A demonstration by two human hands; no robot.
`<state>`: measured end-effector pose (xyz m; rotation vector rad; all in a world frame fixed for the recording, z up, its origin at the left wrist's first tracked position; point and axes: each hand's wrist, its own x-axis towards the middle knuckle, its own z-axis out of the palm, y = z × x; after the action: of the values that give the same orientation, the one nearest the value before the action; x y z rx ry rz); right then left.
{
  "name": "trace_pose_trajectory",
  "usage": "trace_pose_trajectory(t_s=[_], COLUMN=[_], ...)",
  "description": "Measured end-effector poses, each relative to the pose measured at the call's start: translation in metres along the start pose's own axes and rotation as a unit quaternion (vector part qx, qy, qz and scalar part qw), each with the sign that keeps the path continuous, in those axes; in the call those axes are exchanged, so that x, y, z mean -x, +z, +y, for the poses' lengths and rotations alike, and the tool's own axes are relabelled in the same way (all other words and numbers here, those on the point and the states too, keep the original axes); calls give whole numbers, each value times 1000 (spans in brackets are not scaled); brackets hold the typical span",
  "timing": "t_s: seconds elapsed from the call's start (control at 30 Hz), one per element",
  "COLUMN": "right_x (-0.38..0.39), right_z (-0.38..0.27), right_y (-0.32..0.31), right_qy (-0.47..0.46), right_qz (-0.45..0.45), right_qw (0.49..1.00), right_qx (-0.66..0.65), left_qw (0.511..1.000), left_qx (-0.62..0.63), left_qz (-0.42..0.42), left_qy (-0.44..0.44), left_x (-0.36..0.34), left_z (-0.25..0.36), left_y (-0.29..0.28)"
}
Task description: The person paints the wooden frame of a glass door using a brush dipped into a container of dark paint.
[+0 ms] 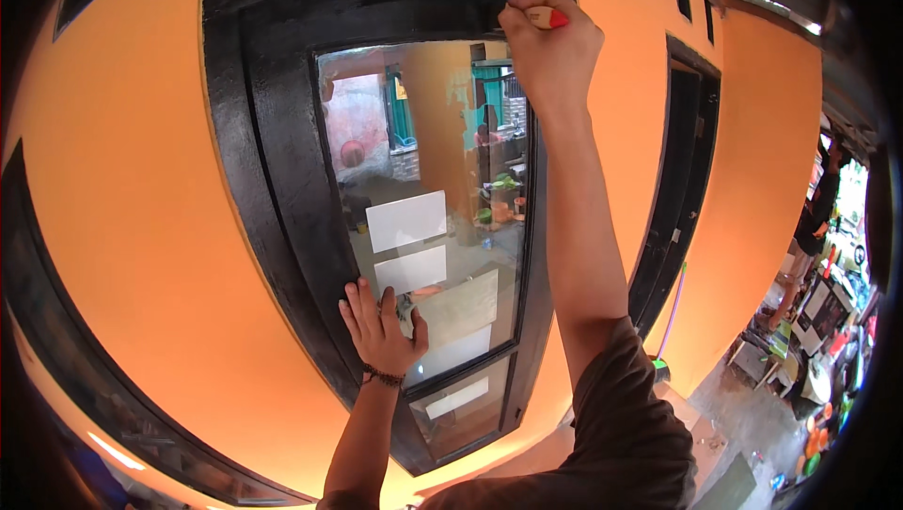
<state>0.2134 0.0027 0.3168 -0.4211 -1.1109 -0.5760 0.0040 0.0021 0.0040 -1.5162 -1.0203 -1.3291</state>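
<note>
My right hand [557, 63] is raised to the upper right corner of a black-painted window frame [282, 16]. Its fingers pinch a paintbrush [544, 17], whose pale wooden handle ends in a red tip; the bristles are hidden behind the hand, against the dark wood. Lower down, my left hand [386, 326], with a dark beaded bracelet at the wrist, lies with fingers stretched out across the glass pane [433, 157] and the left inner edge of its frame. White rectangles [406, 220] show on or through the glass, among reflections.
Orange wall [141, 190] surrounds the frame. Another black frame [23, 256] curves along the left, and a black doorway [673, 181] stands to the right. Near it leans a broom [672, 317] with a purple handle and green head. Cluttered household goods [818, 331] fill the far right.
</note>
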Motion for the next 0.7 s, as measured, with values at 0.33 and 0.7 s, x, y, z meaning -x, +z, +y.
trace_pose_trajectory(t_s=[0.33,0.7], right_x=[40,11], right_z=[-118,-21], right_y=[87,23], right_qy=[-34,-11], right_qz=[-86,-29], right_qw=[975,998], right_qx=[-204,-48], left_qw=[1000,1000], left_qx=[-26,-12], left_qz=[6,-25], left_qy=[6,1], left_x=[1,2], left_z=[-1,-2], left_y=[1,-3])
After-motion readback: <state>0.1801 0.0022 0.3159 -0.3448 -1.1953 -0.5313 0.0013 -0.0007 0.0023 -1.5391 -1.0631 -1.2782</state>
